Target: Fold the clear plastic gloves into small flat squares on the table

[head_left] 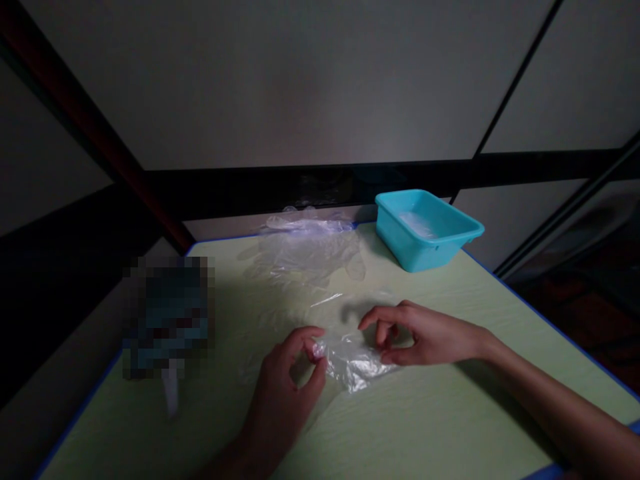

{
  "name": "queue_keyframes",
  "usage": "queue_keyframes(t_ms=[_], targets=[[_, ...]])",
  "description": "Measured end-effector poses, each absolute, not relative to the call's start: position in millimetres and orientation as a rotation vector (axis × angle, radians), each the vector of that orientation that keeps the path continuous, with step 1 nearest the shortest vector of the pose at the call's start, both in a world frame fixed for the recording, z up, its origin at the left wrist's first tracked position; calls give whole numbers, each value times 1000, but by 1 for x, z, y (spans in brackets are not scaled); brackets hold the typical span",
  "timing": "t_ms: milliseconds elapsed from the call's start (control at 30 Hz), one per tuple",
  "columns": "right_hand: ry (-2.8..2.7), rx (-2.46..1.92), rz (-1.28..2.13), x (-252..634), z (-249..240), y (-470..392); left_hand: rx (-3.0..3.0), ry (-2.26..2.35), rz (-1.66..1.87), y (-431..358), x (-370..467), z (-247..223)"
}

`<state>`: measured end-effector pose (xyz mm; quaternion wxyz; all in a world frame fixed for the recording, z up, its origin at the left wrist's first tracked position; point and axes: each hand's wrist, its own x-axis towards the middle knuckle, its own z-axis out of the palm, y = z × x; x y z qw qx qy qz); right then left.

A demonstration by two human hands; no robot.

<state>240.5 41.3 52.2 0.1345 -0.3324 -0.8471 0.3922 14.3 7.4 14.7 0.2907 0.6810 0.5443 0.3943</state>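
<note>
"Where's the plastic?"

"Lower middle of the frame! The clear plastic [357,370] lies crumpled and shiny between two bare hands, over the pale green table [440,427]."

"And the left hand [295,380]?"

"Clamped on it! Thumb and fingers close on the plastic's left end, in a rounded pinch."

"Now the right hand [410,337], coming in from the right edge of the frame?"

"Bent fingers, thumb low at the plastic's right end. Fingertips and thumb stand apart, but whether any of it is gripped there, I can't tell."

"What's behind them?"

"A loose pile [310,250] of see-through plastic, upper middle, at the table's far edge. Right of that, a turquoise basin [420,257] with something whitish inside."

"And over on the left?"

"A pixelated item [167,317], mostly dark teal, details hidden, with a pale strip [171,393] hanging below it. At the top, a grey panel [300,87] spans the background!"
</note>
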Motion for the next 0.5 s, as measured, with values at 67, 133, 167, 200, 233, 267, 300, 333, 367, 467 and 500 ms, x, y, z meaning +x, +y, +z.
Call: queue_keyframes(t_ms=[67, 133, 167, 200, 233, 267, 300, 333, 367, 467, 500], targets=[[-2475, -967, 1125, 243, 50, 42, 1830, 1471, 1049, 7, 14, 14], [-2502, -976, 1105, 244, 48, 42, 1860, 1496, 1042, 7, 14, 12], [-2518, -990, 1076, 245, 48, 43, 1885, 1510, 1038, 6, 14, 12], [-2531, -1008, 1035, 245, 47, 43, 1919, 1522, 1030, 6, 14, 11], [-2538, -1031, 985, 245, 47, 43, 1960, 1531, 1020, 7, 14, 10], [-2539, -1054, 928, 244, 47, 43, 2003, 1534, 1009, 7, 14, 10], [-2532, -1069, 876, 244, 47, 42, 2046, 1528, 1001, 8, 13, 9], [-2518, -1072, 835, 243, 48, 42, 2090, 1519, 1001, 8, 13, 9], [-2499, -1064, 809, 242, 49, 41, 2138, 1511, 1015, 8, 12, 8], [-2447, -1008, 800, 239, 51, 38, 2293, 1462, 1095, 5, 10, 8], [-2441, -990, 810, 238, 51, 37, 2352, 1397, 1102, 3, 9, 8]])
